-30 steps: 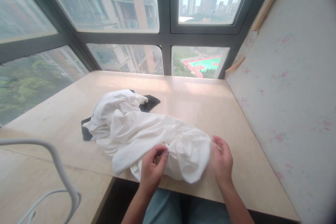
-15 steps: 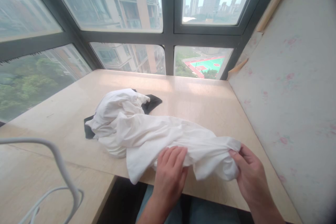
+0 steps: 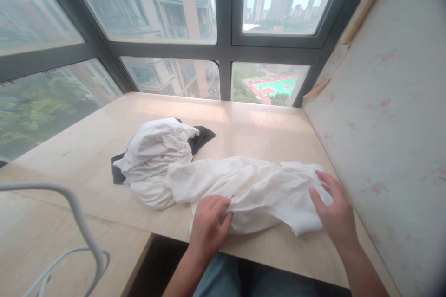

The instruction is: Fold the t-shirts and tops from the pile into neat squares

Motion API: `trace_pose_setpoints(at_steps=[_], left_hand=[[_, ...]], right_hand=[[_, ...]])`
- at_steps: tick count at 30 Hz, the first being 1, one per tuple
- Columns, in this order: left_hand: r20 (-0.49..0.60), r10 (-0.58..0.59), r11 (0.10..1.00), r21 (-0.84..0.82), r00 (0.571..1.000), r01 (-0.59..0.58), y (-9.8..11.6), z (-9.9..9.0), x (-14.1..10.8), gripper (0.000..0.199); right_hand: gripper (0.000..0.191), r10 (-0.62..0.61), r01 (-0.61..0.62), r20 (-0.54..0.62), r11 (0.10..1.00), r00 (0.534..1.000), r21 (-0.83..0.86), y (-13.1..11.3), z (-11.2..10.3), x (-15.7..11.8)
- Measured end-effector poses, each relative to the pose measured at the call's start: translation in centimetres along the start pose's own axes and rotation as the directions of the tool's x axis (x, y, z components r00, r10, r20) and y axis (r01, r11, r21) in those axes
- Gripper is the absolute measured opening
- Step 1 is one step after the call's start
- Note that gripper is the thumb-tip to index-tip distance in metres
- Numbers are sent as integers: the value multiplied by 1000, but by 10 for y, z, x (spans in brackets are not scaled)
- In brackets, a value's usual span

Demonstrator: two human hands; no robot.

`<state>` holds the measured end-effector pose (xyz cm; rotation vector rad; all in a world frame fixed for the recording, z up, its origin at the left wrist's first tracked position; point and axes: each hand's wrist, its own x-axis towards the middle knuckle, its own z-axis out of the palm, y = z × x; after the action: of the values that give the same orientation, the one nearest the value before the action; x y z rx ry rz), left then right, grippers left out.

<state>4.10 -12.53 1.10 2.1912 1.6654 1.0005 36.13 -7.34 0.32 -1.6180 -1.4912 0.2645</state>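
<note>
A white cloth garment lies rumpled and stretched sideways over the wooden surface. My left hand pinches its near edge between thumb and fingers. At the garment's right end, my right hand has its thumb and fingers apart, close over the fabric and not gripping it. To the left, a bunched heap of white cloth touches the garment's left end. Black fabric sticks out from under the heap on its right and left sides.
A pale wooden surface reaches back to dark-framed windows. A flowered wall bounds the right side. A thick white cable or tube curves at the lower left. A dark gap shows below the front edge, beside my legs.
My right hand has let go of the garment's right end and opened. My left hand has moved slightly left. The white garment lies flatter and further right, its left end drawn off the heap.
</note>
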Motion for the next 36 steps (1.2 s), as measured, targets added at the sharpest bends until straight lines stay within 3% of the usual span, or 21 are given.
trace_pose_setpoints(at_steps=[2,4,6,7,9,11,16,19,23,26,28,30,33,36], left_hand=[[1,7,1000,-16,1000,-7,13,8,1,12],[48,46,998,-52,998,-44,24,15,2,10],[82,73,995,-71,994,-67,31,21,1,13],[86,73,996,-65,994,-68,33,22,0,15],[77,66,997,-30,995,-64,33,23,-4,18],[76,64,997,29,995,-66,28,21,-9,21],[148,21,989,144,989,-43,4,16,-19,41],[127,-43,997,65,991,35,-7,13,-16,36],[67,-268,944,-181,961,275,-8,5,1,20],[111,-298,925,-211,948,316,-2,-4,18,22],[168,-209,945,-220,963,244,3,-11,31,22],[158,-104,964,-227,982,139,6,-19,42,23],[44,-20,992,-121,999,25,12,-28,57,23],[-42,3,996,-87,999,-7,20,-29,63,24]], right_hand=[[42,-250,237,163,967,954,91,-30,9,-24],[43,-428,393,329,903,842,172,-57,24,-44],[47,-502,469,425,863,753,188,-70,42,-57],[48,-504,483,448,859,739,170,-70,51,-60],[49,-470,475,452,873,758,111,-62,63,-60],[50,-423,445,407,894,809,44,-47,68,-56],[61,-366,408,300,909,881,-88,-9,55,-43],[64,-327,376,301,919,896,-120,9,41,-43],[65,-312,352,349,934,884,-54,20,20,-52],[54,-216,225,381,974,899,21,12,1,-59],[39,-65,40,373,996,925,75,2,-13,-58],[30,124,-184,346,972,930,146,-10,-25,-52],[36,311,-417,345,858,886,300,-27,-36,-34],[42,322,-516,464,764,826,388,-37,-32,-14]])
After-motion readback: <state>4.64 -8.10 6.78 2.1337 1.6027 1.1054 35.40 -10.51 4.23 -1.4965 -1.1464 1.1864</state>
